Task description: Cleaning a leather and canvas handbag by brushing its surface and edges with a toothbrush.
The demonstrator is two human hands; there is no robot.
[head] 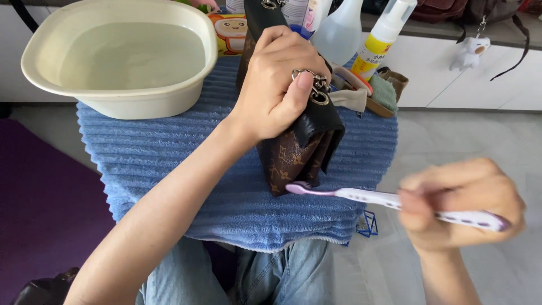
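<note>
Up front, the left hand [279,85] clamps a brown bag [296,149] upright on a blue towel [169,164], thumb by its metal clasp [317,90]. Right of it and nearer the body, the blurred right hand [460,206] grips a toothbrush [367,196], its head touching the bag's lower edge. Left of the left hand sits a basin [121,53] of water; bottles [384,36] stand beyond it.

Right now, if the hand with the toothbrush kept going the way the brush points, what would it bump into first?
Most likely the brown patterned bag. The right hand aims the toothbrush leftward, and its head sits at the bag's lower edge, which the left hand holds upright on the blue towel. Depth is unclear.
</note>
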